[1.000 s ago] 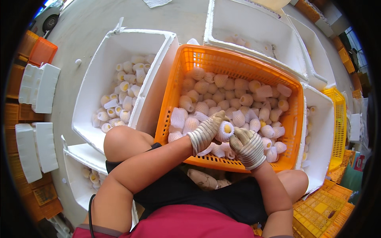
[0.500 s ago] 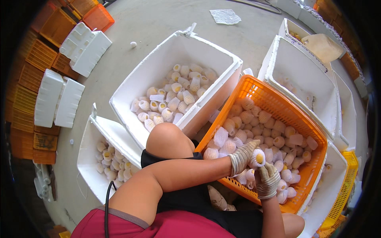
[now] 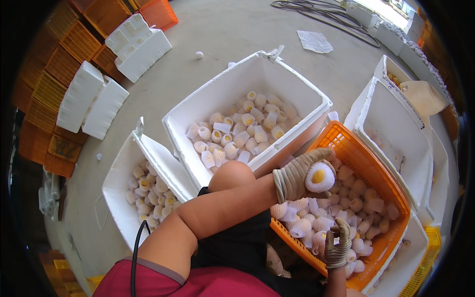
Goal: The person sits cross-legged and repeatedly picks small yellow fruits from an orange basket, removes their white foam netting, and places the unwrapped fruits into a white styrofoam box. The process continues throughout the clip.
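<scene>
My left hand [image 3: 297, 177], in a pale striped work glove, is closed round a yellow fruit in a white foam net [image 3: 318, 178]. It holds the fruit up above the orange crate [image 3: 293, 241], with the yellow skin showing at the net's opening. My right hand [image 3: 338, 246], gloved too, is over the near part of the crate with its fingers curled and apart, and I see nothing in it. Below both hands lie many netted fruits [image 3: 357, 190] and some loose-looking white nets.
A white foam box [image 3: 185, 114] of netted fruits stands beyond my knee, another [image 3: 118, 173] to its left. More foam boxes [image 3: 368, 116] stand right of the crate, beside a yellow crate [image 3: 424, 257]. Orange crates [image 3: 81, 39] are stacked far left. A dark hose [image 3: 326, 17] lies on the floor.
My left hand has lifted the netted fruit up and away from my right hand, which has let go and opened lower down. The whole view has shifted, with the boxes now further right and lower.
</scene>
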`<action>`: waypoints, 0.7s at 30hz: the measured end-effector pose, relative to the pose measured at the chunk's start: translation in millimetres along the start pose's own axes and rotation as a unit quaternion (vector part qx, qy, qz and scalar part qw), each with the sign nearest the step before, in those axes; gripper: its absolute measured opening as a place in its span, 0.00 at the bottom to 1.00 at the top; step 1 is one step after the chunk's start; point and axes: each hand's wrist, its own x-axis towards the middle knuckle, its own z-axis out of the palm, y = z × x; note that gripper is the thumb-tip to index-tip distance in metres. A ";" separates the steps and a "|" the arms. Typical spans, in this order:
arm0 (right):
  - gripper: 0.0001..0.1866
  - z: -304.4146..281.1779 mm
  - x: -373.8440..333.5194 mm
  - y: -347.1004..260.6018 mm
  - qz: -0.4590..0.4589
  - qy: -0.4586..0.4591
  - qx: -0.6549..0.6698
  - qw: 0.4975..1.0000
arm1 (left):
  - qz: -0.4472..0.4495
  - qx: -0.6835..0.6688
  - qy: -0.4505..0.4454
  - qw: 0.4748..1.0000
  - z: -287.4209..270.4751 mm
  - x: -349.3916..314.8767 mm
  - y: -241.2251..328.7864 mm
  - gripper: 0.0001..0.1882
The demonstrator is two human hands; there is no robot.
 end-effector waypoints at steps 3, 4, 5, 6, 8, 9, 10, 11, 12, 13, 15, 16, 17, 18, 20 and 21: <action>0.25 -1.9 -8.9 27.6 0.044 0.010 0.021 0.999 | 0.146 0.116 0.076 0.979 -42.6 -19.8 85.4 0.22; 0.25 -1.8 -9.5 29.3 0.063 -0.001 0.022 0.998 | 0.196 0.150 0.133 0.960 -70.2 -23.4 107.4 0.21; 0.25 0.9 -9.1 29.8 0.072 -0.003 0.029 0.997 | 0.218 0.158 0.219 0.938 -101.4 -27.8 123.7 0.21; 0.25 3.6 -7.8 27.9 0.076 -0.009 0.037 0.996 | 0.236 0.163 0.298 0.910 -138.1 -26.9 136.7 0.21; 0.25 8.2 -5.5 24.7 0.083 -0.026 0.053 0.995 | 0.170 0.153 0.411 0.882 -221.9 -26.6 154.2 0.23; 0.25 11.0 -7.3 32.4 0.091 -0.031 0.062 0.993 | 0.162 0.136 0.412 0.886 -250.7 -25.2 152.6 0.23; 0.24 12.1 -8.4 33.9 0.107 -0.033 0.058 0.992 | 0.152 0.120 0.411 0.891 -274.1 -22.4 145.4 0.23; 0.24 12.2 -9.6 34.6 0.124 -0.035 0.055 0.990 | 0.143 0.104 0.410 0.895 -292.3 -20.7 137.9 0.24; 0.24 11.9 -10.3 35.7 0.140 -0.038 0.052 0.988 | 0.124 0.106 0.413 0.896 -307.3 -17.4 130.9 0.24; 0.23 13.3 -10.3 42.6 0.139 -0.035 0.056 0.988 | 0.102 0.109 0.413 0.898 -318.9 -10.5 121.6 0.25; 0.22 13.9 -15.8 53.8 0.151 -0.024 0.057 0.987 | 0.034 0.195 0.502 0.842 -326.4 1.9 104.6 0.24; 0.20 13.2 -4.1 38.0 0.125 -0.028 0.046 0.991 | 0.031 0.266 0.494 0.827 -368.7 -0.9 102.1 0.23; 0.18 9.4 -1.1 35.8 0.144 -0.030 0.035 0.989 | 0.038 0.314 0.497 0.808 -373.0 4.7 97.4 0.21; 0.16 8.4 0.3 37.8 0.159 -0.030 0.028 0.986 | 0.046 0.360 0.505 0.783 -375.2 5.0 94.1 0.20; 0.12 7.8 -2.0 47.2 0.228 0.006 0.119 0.967 | 0.096 0.391 0.481 0.779 -302.2 -1.4 103.2 0.15; 0.11 5.4 -0.2 49.8 0.225 -0.002 0.114 0.968 | 0.133 0.364 0.477 0.788 -274.5 -3.4 108.4 0.13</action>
